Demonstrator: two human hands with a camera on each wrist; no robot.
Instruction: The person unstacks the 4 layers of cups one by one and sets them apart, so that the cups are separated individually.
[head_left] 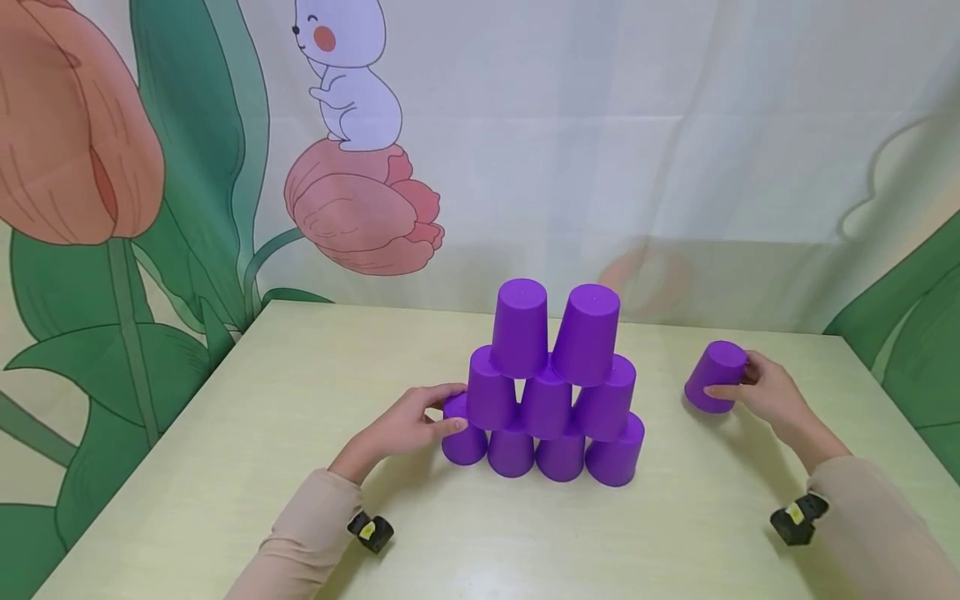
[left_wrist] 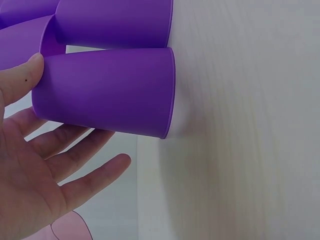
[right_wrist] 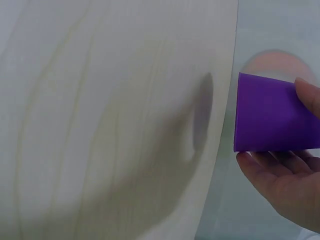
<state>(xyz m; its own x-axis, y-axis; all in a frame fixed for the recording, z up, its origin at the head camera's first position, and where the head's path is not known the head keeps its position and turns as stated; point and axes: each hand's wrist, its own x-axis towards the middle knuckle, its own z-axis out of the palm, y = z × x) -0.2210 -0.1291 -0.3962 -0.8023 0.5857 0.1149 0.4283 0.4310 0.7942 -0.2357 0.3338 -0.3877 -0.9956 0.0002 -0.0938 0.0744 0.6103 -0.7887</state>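
Observation:
Upside-down purple cups form a stepped stack on the table: several at the bottom, three in the middle, and two on top, where one cup [head_left: 521, 329] stands left of another [head_left: 587, 337]. My left hand [head_left: 405, 423] holds the bottom row's leftmost cup [head_left: 463, 446] between thumb and fingers. The left wrist view shows the thumb near that cup's [left_wrist: 107, 92] closed end, with the lower fingers spread. To the right of the stack, my right hand [head_left: 772, 400] grips a separate upside-down purple cup [head_left: 712, 379]. In the right wrist view this cup [right_wrist: 275, 115] hangs above the table, apart from its shadow.
The pale wooden table [head_left: 315, 367] ends at a back edge behind the stack. Beyond it hangs a curtain [head_left: 495, 183] printed with tulips, leaves and a white animal. Small black cameras sit on the left wrist [head_left: 371, 532] and right wrist [head_left: 795, 521].

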